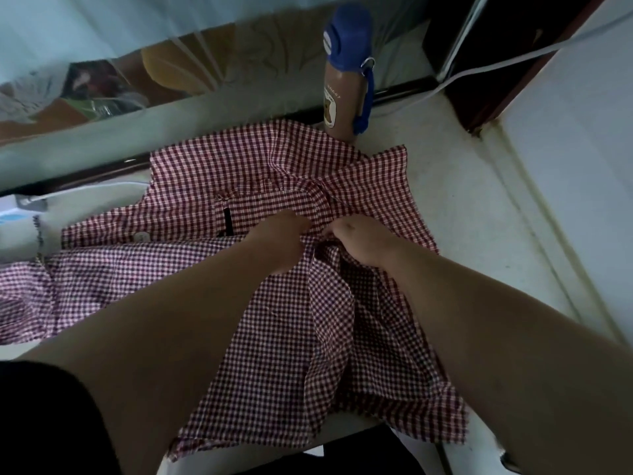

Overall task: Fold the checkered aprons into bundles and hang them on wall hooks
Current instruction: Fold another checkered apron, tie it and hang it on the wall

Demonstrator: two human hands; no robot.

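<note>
Fabric seems thin, floppy; my left hand (278, 242) and right hand (363, 242) pinch the apron (274, 323) bunched between them, the best hold

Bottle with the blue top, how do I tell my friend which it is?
Find the white table with the red checkered apron spread over it. Just past the apron's far edge stands a tall brown bottle. It alone stands upright, with a blue cap and a blue strap down its side.
</note>
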